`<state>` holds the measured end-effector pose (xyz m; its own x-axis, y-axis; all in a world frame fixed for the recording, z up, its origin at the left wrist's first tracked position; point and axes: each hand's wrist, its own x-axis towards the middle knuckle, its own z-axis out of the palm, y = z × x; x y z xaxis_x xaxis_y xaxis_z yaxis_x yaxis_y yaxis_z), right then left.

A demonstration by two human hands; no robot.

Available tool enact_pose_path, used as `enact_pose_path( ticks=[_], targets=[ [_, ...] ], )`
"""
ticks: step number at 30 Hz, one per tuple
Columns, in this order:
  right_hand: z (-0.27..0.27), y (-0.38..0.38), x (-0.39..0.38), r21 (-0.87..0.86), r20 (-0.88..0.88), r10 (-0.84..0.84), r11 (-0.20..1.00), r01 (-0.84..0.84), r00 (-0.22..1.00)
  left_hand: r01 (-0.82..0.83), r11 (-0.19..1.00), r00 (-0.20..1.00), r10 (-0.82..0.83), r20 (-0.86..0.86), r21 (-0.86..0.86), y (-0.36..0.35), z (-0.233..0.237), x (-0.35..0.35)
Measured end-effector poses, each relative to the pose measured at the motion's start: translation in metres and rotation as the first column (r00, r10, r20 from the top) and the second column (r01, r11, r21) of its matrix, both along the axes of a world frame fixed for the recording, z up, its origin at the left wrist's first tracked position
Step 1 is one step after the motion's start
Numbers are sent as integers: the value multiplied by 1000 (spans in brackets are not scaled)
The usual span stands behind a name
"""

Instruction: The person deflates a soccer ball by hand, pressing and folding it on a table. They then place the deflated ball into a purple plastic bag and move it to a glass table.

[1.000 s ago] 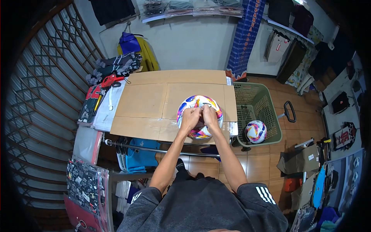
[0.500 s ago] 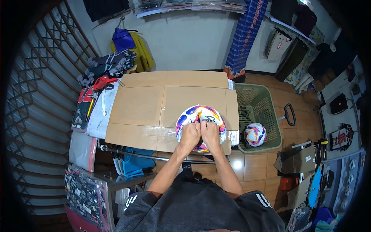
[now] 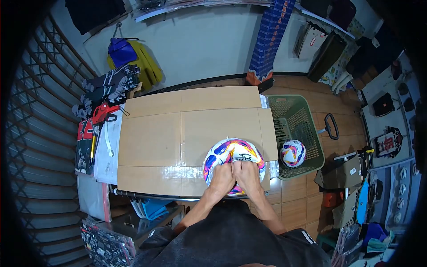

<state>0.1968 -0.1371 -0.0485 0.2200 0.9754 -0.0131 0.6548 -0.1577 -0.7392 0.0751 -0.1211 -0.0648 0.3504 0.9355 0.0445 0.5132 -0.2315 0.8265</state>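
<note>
Multicolour-swirled white ball (image 3: 234,152), tan cardboard (image 3: 151,138), green basket (image 3: 312,135)

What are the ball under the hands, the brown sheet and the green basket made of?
The ball: probably smooth synthetic leather, given its bright printed skin. The brown sheet: matt cardboard, showing straight fold creases. The green basket: likely moulded plastic, its one-coloured walls pierced by regular holes.

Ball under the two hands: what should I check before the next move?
1. Both hands at the ball: ok, left hand and right hand side by side on it.
2. Fingertip grip: cannot tell, fingertips hidden.
3. Ball supported: ok, on the cardboard, near its edge.
4. Ball fully inflated: cannot tell, hands cover its middle.
5. Second ball kept apart: ok, in the green basket.
</note>
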Motion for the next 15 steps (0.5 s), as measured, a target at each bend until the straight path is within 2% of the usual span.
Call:
enact_pose_path(
  ticks=[5, 8, 15],
  targets=[
    [-13, 6, -5, 46, 9, -16, 999, 15, 1000, -8, 998, 996, 14, 92, -66, 7, -6, -4],
    [-12, 7, -7, 31, 5, -32, 999, 32, 999, 19, 987, 996, -5, 86, -161, 10, -8, -5],
    [-8, 13, -5, 73, -25, 2, 997, -1, 1000, 6, 979, 993, 20, 120, -206, 18, -11, -2]
  ],
)
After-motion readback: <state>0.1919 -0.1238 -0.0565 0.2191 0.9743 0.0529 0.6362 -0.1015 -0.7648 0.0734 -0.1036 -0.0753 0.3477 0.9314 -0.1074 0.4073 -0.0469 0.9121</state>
